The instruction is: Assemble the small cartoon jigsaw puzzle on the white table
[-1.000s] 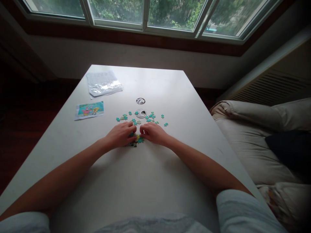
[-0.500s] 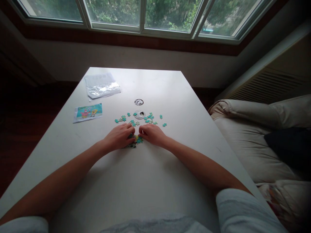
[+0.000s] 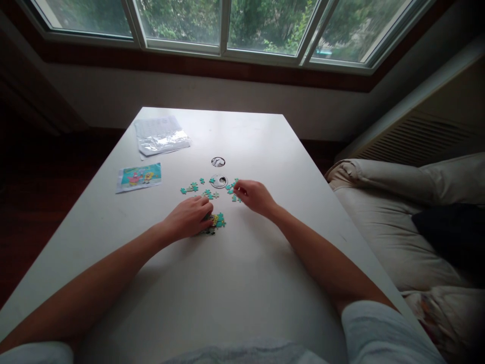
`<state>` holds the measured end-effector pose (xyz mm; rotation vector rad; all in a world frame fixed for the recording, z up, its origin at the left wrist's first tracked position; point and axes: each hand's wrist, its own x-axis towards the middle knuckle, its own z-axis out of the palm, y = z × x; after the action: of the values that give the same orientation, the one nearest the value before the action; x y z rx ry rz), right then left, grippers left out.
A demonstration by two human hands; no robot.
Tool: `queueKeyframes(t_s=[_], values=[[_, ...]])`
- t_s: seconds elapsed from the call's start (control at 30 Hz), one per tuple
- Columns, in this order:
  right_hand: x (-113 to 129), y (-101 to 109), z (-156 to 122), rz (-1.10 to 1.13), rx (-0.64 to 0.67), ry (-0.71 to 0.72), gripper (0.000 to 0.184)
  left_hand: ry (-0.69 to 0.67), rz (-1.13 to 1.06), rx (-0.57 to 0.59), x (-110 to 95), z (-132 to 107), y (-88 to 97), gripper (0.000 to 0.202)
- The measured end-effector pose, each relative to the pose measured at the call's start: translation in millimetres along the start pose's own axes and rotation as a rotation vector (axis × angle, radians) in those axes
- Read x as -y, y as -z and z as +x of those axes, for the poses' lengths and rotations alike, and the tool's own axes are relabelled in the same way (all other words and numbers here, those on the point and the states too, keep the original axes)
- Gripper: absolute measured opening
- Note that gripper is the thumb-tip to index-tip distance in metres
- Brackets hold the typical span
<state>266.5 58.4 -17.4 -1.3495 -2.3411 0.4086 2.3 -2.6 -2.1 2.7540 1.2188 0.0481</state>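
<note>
A partly joined jigsaw puzzle (image 3: 219, 220), turquoise and yellow with dark bits at its lower edge, lies flat on the white table (image 3: 242, 283). My left hand (image 3: 189, 216) rests on its left side with curled fingers and hides part of it. Farther up and to the right, my right hand (image 3: 254, 196) has its thumb and forefinger bent together at the right group of loose puzzle pieces (image 3: 229, 187); what is between the fingertips is too small to make out. More loose turquoise pieces (image 3: 194, 187) lie beyond my left hand.
At the left lies a picture card (image 3: 141, 176) with cartoon figures. Behind it is a clear plastic bag (image 3: 162, 139) over paper. Two round inserts (image 3: 217, 162) are set in the tabletop. A pale sofa (image 3: 364, 202) stands along the right side, and a window is ahead.
My right hand has moved away from the joined puzzle, up and right to the loose pieces, uncovering the puzzle's right side. My left hand has stayed on the puzzle.
</note>
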Motion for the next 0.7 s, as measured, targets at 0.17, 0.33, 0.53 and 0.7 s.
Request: queueKeyframes(t_s=[0.17, 0.33, 0.53, 0.7], values=[[-58, 51, 2, -0.036, 0.003, -0.196, 0.017, -0.033, 0.027, 0.0, -7, 0, 0.6, 0.021], [-82, 71, -10, 0.052, 0.321, -0.156, 0.022, -0.046, 0.045, 0.012, -16, -1, 2.5, 0.022], [-75, 41, -9, 0.049, 0.351, -0.114, 0.019, -0.031, 0.101, 0.024, -37, -8, 5.6, 0.024], [-67, 13, -3, -0.102, 0.098, -0.136, 0.019, -0.012, 0.084, 0.082, -64, -23, 9.7, 0.032]])
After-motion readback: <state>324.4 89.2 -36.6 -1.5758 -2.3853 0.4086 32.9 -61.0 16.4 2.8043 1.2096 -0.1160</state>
